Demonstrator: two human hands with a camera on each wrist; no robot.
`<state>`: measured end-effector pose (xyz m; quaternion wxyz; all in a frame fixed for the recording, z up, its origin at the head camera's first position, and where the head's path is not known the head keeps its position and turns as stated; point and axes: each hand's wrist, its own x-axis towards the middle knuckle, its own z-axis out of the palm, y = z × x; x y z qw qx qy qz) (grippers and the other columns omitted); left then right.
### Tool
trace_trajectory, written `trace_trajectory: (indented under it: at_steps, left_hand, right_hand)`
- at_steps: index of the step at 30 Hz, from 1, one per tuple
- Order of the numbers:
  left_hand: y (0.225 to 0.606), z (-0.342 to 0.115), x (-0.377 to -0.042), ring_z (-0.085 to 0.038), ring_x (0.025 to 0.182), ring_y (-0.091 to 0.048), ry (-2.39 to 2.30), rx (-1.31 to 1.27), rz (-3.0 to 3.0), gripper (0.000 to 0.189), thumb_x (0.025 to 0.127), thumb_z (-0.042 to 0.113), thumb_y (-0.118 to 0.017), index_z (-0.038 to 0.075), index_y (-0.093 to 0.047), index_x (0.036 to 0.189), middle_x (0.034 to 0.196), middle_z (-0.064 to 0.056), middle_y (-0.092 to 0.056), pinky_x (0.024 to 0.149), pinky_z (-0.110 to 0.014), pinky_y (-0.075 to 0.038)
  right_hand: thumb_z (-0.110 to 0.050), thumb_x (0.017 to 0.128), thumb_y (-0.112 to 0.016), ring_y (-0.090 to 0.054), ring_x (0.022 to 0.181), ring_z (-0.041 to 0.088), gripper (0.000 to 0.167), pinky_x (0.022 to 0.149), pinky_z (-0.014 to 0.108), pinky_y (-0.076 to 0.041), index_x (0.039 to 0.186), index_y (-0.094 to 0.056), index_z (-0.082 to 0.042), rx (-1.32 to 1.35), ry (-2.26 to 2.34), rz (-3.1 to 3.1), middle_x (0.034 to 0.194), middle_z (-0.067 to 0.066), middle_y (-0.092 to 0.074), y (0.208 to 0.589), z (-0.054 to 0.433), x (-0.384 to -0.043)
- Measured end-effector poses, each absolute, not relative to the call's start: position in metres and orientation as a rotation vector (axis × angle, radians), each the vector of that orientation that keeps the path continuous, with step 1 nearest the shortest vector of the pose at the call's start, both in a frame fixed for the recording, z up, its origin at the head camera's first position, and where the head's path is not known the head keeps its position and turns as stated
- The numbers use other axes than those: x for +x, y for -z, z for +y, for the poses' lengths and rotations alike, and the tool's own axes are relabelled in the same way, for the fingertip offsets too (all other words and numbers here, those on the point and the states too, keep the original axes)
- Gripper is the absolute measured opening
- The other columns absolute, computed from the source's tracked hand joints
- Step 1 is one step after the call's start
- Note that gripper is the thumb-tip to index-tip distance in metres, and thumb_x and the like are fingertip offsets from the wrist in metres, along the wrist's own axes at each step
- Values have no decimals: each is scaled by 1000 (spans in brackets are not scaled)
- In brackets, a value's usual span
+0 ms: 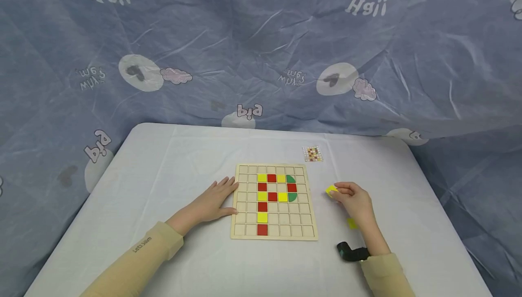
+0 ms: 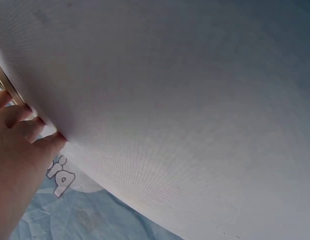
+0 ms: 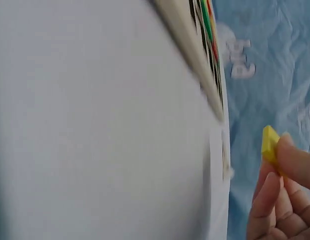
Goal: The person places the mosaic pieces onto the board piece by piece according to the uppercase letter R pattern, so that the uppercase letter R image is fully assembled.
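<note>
A pale wooden board (image 1: 296, 231) with a grid of square cells lies on the white table. Red, yellow and green tiles fill some cells in a P-like shape; the two green tiles (image 1: 292, 197) are rounded. My left hand (image 1: 212, 203) rests at the board's left edge, fingers extended and thumb spread; in the left wrist view its fingertips (image 2: 57, 137) meet that edge. Right of the board, my right hand (image 1: 355, 203) pinches a yellow tile (image 3: 268, 145) between thumb and fingers, held up off the table. Another yellow tile (image 1: 352, 223) lies under the right wrist, partly covered.
Behind the board, to the right, lies a small pattern card (image 1: 312, 154) with a printed grid of coloured squares. A black strap-like device (image 1: 351, 252) sits at the right wrist. The white table (image 1: 195, 161) ends at a blue-grey printed curtain (image 1: 261, 39) behind and at the sides.
</note>
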<state>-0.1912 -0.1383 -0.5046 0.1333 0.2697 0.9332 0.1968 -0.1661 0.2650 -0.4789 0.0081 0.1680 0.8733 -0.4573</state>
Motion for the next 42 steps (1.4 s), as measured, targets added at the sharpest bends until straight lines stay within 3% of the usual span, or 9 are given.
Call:
trace_trajectory:
  at_steps: [5,17,32,42]
  left_hand:
    - [504,-138,-191,-34,152,-17,-580,784,2703,85,90,49,-67,7,-32,154,163,-14,-23,122,-57,-18]
    - [503,-137,-190,-34,152,-18,-587,771,2707,85,89,48,-68,7,-32,154,163,-14,-23,122,-57,-18]
    - [500,-137,-188,-35,152,-18,-585,772,2699,85,90,47,-68,5,-31,154,163,-15,-23,122,-58,-17]
    - [501,-137,-190,-35,152,-18,-587,775,2699,85,90,47,-68,5,-32,154,163,-15,-24,122,-58,-17]
  right_hand:
    - [-17,90,-73,-67,81,14,29,72,21,-58,113,-66,-2,337,1550,2631,96,8,-71,480,222,-165]
    - [-11,86,-76,-63,68,13,8,63,22,-54,94,-73,-10,33,1446,2639,81,0,-71,489,153,-162]
    - [-4,83,-77,-57,69,8,7,63,18,-51,85,-75,-10,-223,1148,2848,86,0,-65,490,136,-159]
    - [-4,82,-78,-56,69,9,7,62,18,-50,85,-73,-7,-216,1122,2845,82,0,-61,490,135,-158]
